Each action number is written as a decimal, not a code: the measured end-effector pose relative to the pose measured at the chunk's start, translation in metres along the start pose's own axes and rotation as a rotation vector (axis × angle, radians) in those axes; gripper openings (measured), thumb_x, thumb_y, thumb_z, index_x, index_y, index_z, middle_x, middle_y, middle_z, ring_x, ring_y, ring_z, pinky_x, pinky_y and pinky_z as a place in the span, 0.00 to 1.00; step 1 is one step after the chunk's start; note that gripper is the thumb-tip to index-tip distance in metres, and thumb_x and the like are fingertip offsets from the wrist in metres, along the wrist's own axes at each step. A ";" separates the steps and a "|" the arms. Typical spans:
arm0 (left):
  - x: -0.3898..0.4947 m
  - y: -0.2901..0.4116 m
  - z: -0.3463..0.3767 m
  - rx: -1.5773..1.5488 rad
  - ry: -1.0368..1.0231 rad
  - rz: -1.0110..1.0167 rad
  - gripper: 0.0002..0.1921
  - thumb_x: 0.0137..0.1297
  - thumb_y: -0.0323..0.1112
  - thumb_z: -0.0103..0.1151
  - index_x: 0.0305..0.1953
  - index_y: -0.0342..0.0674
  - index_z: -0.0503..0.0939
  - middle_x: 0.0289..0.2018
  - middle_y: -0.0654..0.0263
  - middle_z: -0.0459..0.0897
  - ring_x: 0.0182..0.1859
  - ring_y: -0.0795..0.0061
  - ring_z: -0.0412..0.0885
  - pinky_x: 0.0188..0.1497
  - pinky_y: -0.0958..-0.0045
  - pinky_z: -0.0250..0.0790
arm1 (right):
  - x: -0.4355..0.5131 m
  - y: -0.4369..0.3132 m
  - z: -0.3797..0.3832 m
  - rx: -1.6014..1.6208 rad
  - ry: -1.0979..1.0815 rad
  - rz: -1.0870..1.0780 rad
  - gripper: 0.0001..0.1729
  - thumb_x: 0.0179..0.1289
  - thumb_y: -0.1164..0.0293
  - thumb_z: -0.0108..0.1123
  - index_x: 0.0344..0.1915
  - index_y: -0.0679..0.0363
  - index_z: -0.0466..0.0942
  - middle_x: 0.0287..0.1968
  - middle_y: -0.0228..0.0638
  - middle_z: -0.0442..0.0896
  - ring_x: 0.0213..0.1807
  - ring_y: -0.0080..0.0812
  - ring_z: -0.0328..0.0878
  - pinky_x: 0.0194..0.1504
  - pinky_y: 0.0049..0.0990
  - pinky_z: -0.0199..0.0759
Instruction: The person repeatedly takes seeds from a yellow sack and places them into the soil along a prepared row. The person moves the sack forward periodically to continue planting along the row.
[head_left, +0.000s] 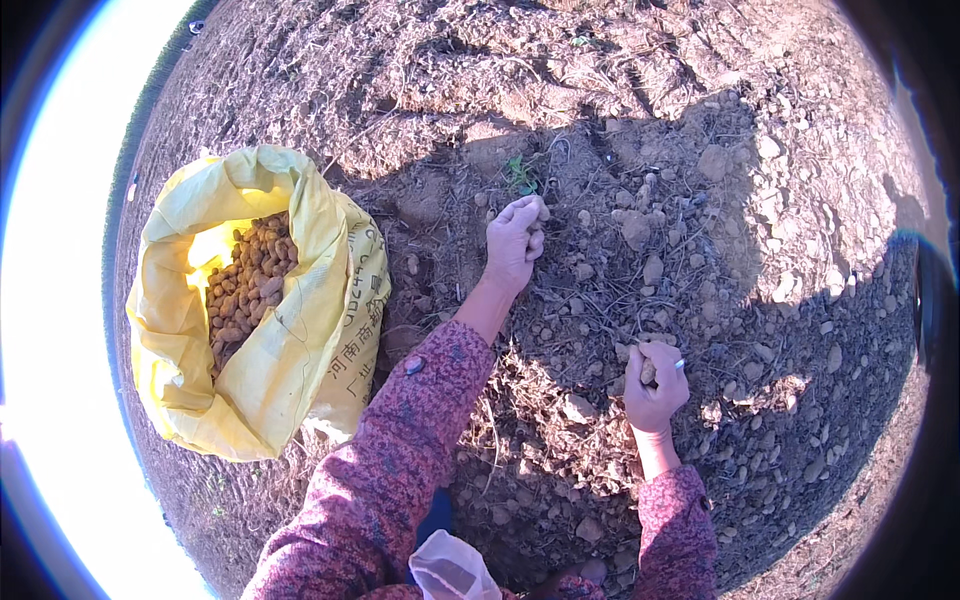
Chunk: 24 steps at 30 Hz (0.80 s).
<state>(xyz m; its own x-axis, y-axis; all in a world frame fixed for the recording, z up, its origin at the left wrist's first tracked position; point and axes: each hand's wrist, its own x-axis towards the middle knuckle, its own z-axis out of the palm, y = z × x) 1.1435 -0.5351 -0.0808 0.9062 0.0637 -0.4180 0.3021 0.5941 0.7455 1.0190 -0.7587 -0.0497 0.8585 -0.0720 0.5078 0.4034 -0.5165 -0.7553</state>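
Observation:
My left hand (514, 238) hangs over the dirt just below a small green plant, its fingers curled inward. Whatever may be inside that fist is hidden. Lower and to the right, my right hand (655, 390) is close to the ground with a ring on one finger. What looks like a peanut pod (647, 372) shows between its thumb and curled fingers. Left of my arms stands a yellow woven sack (292, 360) with a rolled-down rim and printed writing. Unshelled peanuts (251, 277) lie inside it.
Dry soil with clods, plant litter and scattered pods (757, 442) spreads around my hands. The small green plant (523, 175) grows beyond my left hand. A pale translucent bag or cloth (454, 566) is near my body. Shadows cross the ground.

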 end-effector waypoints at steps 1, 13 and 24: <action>-0.010 0.013 -0.032 -0.291 -0.114 -0.047 0.12 0.59 0.37 0.57 0.43 0.41 0.74 0.26 0.73 0.75 0.25 0.77 0.71 0.18 0.81 0.59 | 0.001 -0.003 0.000 0.008 -0.021 0.030 0.13 0.47 0.85 0.64 0.32 0.61 0.73 0.28 0.40 0.79 0.28 0.37 0.78 0.30 0.28 0.74; -0.056 0.037 -0.149 2.030 0.694 0.308 0.24 0.57 0.33 0.59 0.56 0.39 0.69 0.33 0.55 0.75 0.34 0.53 0.78 0.37 0.58 0.71 | 0.002 0.000 -0.001 0.083 -0.023 0.101 0.10 0.46 0.85 0.64 0.29 0.62 0.76 0.27 0.31 0.77 0.16 0.20 0.65 0.21 0.18 0.63; -0.060 0.061 -0.144 2.168 0.512 0.181 0.13 0.59 0.25 0.49 0.46 0.40 0.63 0.39 0.50 0.70 0.37 0.46 0.77 0.38 0.53 0.71 | 0.000 0.001 0.004 0.130 -0.006 0.126 0.09 0.48 0.84 0.63 0.30 0.63 0.75 0.25 0.31 0.76 0.16 0.20 0.66 0.20 0.18 0.63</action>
<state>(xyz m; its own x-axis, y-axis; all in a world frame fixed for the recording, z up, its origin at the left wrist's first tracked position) 1.0646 -0.3876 -0.0851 0.9316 0.3521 -0.0907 0.3423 -0.9334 -0.1078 1.0205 -0.7561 -0.0518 0.9064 -0.1237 0.4039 0.3301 -0.3894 -0.8599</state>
